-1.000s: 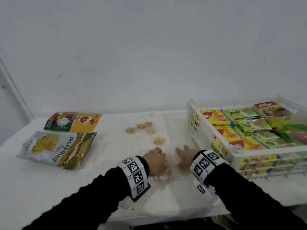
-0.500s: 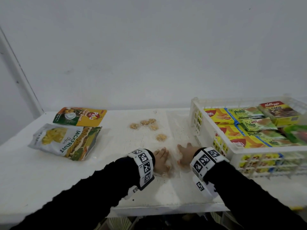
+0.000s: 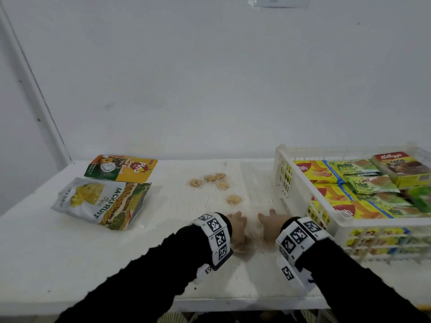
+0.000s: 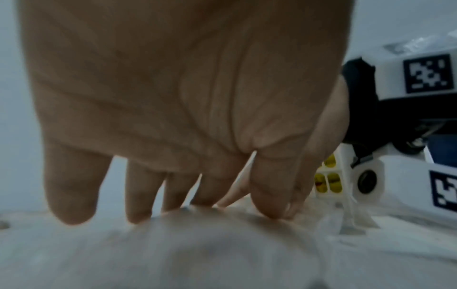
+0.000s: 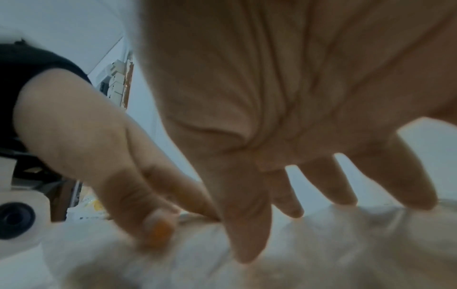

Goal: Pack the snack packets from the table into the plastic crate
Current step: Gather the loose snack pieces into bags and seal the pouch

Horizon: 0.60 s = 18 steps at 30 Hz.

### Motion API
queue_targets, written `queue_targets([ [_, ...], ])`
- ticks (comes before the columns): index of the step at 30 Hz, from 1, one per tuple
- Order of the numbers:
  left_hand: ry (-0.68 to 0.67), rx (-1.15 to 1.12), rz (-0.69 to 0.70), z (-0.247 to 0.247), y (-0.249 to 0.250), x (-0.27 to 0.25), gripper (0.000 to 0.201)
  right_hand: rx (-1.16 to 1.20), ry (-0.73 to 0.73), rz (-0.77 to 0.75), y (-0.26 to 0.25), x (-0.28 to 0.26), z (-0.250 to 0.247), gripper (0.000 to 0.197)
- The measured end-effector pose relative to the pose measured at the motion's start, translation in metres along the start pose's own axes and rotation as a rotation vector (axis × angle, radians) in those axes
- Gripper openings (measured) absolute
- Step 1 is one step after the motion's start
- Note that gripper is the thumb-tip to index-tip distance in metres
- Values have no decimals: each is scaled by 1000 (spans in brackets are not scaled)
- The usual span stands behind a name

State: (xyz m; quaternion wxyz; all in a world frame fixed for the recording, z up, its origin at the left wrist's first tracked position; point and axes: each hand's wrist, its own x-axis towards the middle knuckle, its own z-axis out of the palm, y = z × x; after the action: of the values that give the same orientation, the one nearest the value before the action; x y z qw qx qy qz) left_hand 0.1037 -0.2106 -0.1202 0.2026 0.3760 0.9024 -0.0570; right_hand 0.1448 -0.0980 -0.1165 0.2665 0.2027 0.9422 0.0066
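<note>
Head view: left hand point(image 3: 238, 229) and right hand point(image 3: 270, 227) lowered side by side on a clear packet of small round snacks point(image 3: 253, 238) at the near middle of the white table point(image 3: 70, 264), apparently to gather it from both ends. Left wrist view: fingers point(image 4: 138, 197) extended downward and slightly apart, tips pressed on the clear film, nothing enclosed. Right wrist view: fingers point(image 5: 346, 183) spread, tips resting on the same film; firm pinch not evident. Packet not yet lifted. Farther back, five more wrapped snack rounds point(image 3: 215, 186), loose in a cluster. Far left, jackfruit chips pouch point(image 3: 98, 201) lying flat just beside a yellow-and-green pouch point(image 3: 122, 168). Right, white plastic crate point(image 3: 286, 173), already layered with wafer packs point(image 3: 312, 171), pandan packets point(image 3: 363, 183) and a cereal box point(image 3: 401, 166); placed near the hands, presumably for short transfers.
</note>
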Motion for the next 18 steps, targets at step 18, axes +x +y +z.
queue_targets([
  [18, 320, -407, -97, -55, -118, -38, 49, 343, 398, -454, -72, -27, -66, 58],
])
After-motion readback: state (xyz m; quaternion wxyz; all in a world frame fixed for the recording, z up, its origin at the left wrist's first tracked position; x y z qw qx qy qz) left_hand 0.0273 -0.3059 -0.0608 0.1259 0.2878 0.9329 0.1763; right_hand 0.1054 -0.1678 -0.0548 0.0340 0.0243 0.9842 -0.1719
